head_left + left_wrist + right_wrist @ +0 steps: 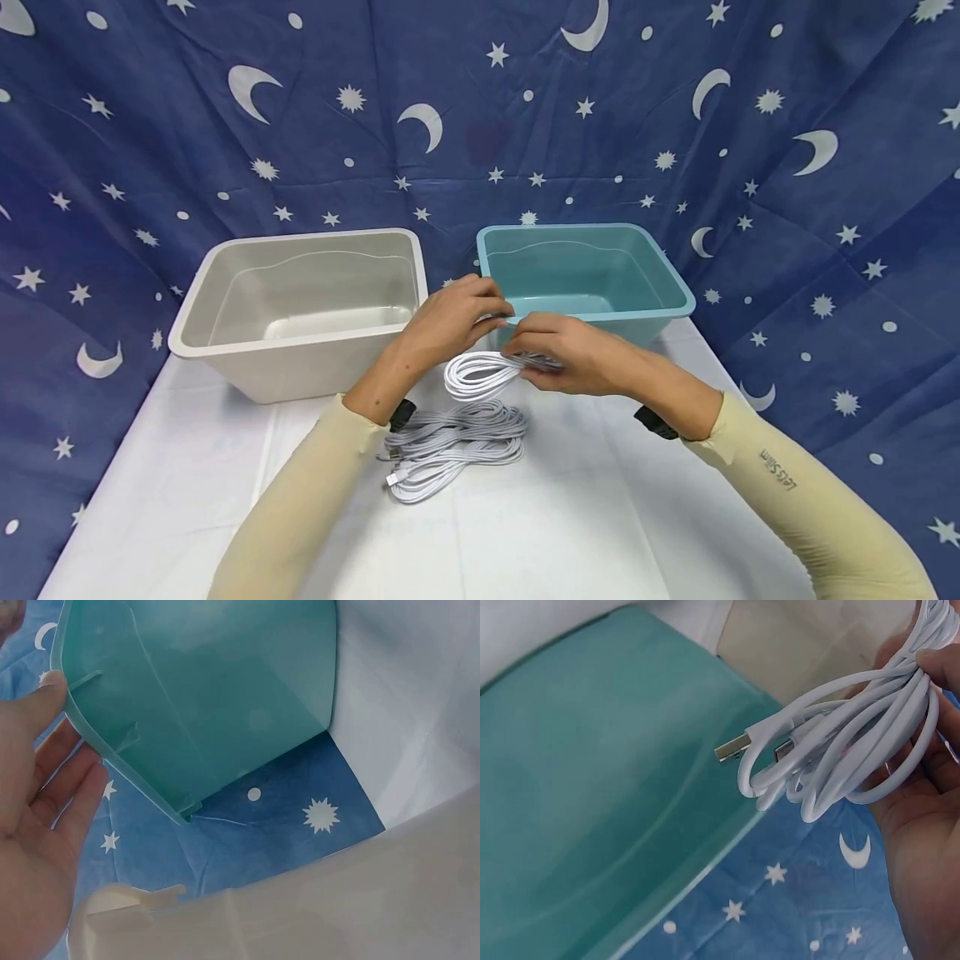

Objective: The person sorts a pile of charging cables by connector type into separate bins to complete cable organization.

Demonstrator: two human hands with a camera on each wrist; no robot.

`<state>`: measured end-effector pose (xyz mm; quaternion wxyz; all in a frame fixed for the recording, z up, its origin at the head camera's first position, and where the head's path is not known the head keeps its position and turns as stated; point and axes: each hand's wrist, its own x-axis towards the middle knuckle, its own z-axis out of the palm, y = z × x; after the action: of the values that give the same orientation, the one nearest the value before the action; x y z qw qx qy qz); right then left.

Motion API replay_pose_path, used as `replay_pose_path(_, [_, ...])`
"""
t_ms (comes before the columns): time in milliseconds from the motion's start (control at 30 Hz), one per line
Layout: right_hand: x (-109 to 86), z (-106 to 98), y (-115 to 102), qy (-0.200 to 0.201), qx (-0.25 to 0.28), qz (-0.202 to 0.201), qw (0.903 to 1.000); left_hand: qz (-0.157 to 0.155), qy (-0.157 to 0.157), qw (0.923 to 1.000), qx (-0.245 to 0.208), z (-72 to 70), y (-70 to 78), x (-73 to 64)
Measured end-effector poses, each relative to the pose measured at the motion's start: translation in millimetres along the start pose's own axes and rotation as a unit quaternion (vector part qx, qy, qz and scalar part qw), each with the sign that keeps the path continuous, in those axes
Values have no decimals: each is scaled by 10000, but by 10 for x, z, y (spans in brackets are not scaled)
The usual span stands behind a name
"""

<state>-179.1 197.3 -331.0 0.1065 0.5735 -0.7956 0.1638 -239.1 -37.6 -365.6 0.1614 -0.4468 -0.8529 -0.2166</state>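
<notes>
My right hand grips a coiled white USB cable in front of the teal bin. In the right wrist view the cable's loops hang from between thumb and fingers, and a metal USB plug sticks out. My left hand is at the teal bin's near left corner. The left wrist view has its thumb on the bin's rim and the fingers along the outer side, pinching it. Below the hands, more coiled white cables lie in a pile on the table.
A light grey bin stands to the left of the teal one, with a narrow gap between them. A white cloth covers the table. Behind and at both sides hangs a blue curtain with moons and stars.
</notes>
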Motion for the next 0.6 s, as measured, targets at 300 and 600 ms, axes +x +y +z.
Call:
replay_pose_path(300, [-74, -253, 97, 173, 31, 32, 9998, -49, -145, 9999, -7, -16, -10, 1])
replay_pose_path(600, [-225, -434, 315, 487, 5, 392, 9980, -196, -128, 9996, 165, -4, 4, 10])
